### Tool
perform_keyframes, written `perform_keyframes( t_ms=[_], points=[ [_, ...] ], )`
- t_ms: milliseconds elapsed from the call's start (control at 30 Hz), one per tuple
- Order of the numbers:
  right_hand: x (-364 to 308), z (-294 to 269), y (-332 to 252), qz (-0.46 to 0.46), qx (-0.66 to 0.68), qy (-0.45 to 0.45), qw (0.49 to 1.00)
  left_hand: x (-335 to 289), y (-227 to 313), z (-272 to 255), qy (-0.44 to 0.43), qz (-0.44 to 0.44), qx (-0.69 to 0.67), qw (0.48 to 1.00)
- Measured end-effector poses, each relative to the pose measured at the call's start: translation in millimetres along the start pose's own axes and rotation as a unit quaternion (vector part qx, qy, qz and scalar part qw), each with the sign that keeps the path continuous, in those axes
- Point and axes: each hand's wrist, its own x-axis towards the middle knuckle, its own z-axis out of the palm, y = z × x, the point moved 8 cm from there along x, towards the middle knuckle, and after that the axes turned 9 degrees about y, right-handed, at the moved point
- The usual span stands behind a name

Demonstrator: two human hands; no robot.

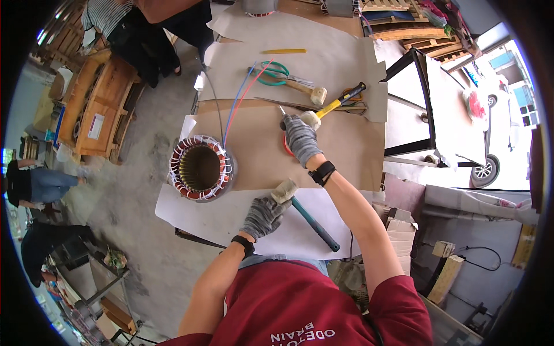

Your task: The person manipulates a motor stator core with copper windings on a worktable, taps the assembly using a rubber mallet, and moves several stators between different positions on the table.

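Touching teal mallet (314,224), L hand (265,217) half-curled, grip unclear, R hand (302,138) closed on part-hidden tool (283,109)

Teal-handled mallet (315,224): pale blocky head, handle slanted near-right, over white sheet (184,214) | slim pointed tool (282,108): pale tip aimed far-left, sat in right hand (302,140)

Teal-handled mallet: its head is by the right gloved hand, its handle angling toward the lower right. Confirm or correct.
Wrong hand: in the head view, the teal-handled mallet has its head by the left gloved hand; its handle does angle that way.
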Motion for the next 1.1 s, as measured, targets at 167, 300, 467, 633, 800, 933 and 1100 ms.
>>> perform_keyframes(
  t_ms=[167, 300, 467, 633, 800, 933, 1100],
  points=[
    [0, 22, 21, 0.133, 0.151, -0.046, 0.979, 5, 2, 4, -0.029, 0.006, 0.012, 0.999],
    [-13, -5, 5, 0.031, 0.01, -0.047, 0.998, 3, 1, -6, 0.023, 0.021, 0.011, 0.999],
    [-48, -57, 24, 0.049, -0.047, -0.045, 0.997, -9, -4, 15, -0.062, -0.006, 0.009, 0.998],
    [-101, -38, 66, 0.065, -0.11, -0.106, 0.986, -1, 12, -11, 0.034, 0.036, -0.008, 0.999],
    [-99, -42, 44, 0.064, -0.1, -0.106, 0.987, 2, 2, -9, -0.009, -0.003, 0.012, 1.0],
    [-59, -49, 21, 0.066, 0.032, 0.0, 0.997, 3, 8, -13, -0.005, 0.0, 0.03, 1.0],
    [1, 2, -2, -0.033, -0.091, 0.01, 0.995, 1, 9, -9, 0.033, 0.047, 0.045, 0.997]
  ],
)
